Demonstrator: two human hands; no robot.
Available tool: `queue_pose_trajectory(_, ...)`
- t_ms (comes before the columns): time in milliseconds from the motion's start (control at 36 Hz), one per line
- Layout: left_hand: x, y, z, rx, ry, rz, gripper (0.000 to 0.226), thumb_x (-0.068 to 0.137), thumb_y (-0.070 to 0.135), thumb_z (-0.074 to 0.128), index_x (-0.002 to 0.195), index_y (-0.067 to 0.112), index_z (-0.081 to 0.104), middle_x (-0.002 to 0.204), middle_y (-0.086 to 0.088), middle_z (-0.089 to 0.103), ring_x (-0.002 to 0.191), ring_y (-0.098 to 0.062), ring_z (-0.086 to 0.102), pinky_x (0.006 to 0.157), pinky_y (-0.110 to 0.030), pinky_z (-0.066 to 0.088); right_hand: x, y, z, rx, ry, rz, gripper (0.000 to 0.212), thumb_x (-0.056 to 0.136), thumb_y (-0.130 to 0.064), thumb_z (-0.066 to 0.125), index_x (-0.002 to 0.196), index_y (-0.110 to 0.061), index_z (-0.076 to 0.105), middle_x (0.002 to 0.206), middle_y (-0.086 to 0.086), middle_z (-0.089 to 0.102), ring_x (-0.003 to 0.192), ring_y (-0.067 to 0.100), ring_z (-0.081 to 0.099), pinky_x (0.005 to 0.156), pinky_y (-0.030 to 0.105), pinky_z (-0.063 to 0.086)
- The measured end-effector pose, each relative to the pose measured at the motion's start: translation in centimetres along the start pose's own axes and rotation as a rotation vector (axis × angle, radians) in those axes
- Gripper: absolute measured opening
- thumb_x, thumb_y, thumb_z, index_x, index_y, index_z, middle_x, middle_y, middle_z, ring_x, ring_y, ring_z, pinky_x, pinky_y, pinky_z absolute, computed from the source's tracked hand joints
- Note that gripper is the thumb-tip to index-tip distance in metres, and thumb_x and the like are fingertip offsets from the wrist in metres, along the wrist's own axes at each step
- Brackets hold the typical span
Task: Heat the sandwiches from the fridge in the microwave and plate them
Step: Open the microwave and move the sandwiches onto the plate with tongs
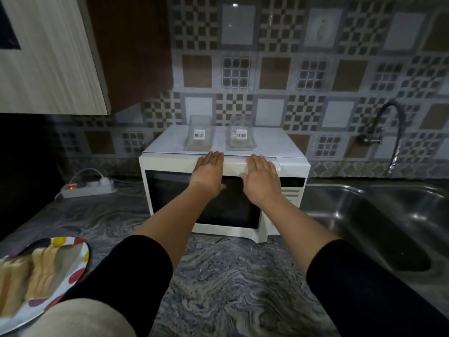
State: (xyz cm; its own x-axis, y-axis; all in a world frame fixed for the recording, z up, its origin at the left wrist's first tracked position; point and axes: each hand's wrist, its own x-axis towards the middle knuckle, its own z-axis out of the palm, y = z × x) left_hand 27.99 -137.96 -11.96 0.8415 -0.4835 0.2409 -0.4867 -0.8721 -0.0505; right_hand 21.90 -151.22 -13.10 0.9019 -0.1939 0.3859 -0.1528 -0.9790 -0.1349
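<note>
Both hands, left hand (pixel 209 170) and right hand (pixel 261 177), lie flat with fingers straight on the microwave (pixel 170 188) door's top edge, grasping nothing. Sandwiches (pixel 29 273) wait at seven o'clock; pull the door evenly.

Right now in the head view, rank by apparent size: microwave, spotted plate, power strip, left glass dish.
1. microwave
2. spotted plate, cropped and nearest the camera, so unsure
3. power strip and left glass dish look alike

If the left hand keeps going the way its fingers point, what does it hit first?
Probably the left glass container on the microwave; the left hand points up and back at it, though depth is unclear.
</note>
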Motion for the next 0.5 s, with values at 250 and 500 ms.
queue_pose_trajectory(250,1.5,0.2,-0.4,0.02,-0.053,-0.012,0.105,0.08,0.036,0.072,0.152,0.007,0.002,0.16,-0.008,0.007,0.149,-0.022,0.004,0.122,-0.036,0.005,2.2,1.3,-0.5,-0.054,-0.058,0.02,0.054,0.103,-0.03,0.028,0.151,-0.006,0.018,0.158,0.01,0.018,0.146,0.024,0.013,0.119,0.037,0.008)
queue_pose_trajectory(500,2.3,0.6,-0.3,0.025,-0.005,-0.026,0.109,0.073,0.034,0.08,0.151,0.006,0.01,0.157,-0.011,0.019,0.147,-0.025,0.015,0.121,-0.035,0.008,2.8,1.7,-0.1,-0.087,0.002,-0.024,0.051,0.102,-0.029,0.034,0.147,-0.007,0.028,0.15,0.01,0.033,0.137,0.025,0.029,0.115,0.035,0.018)
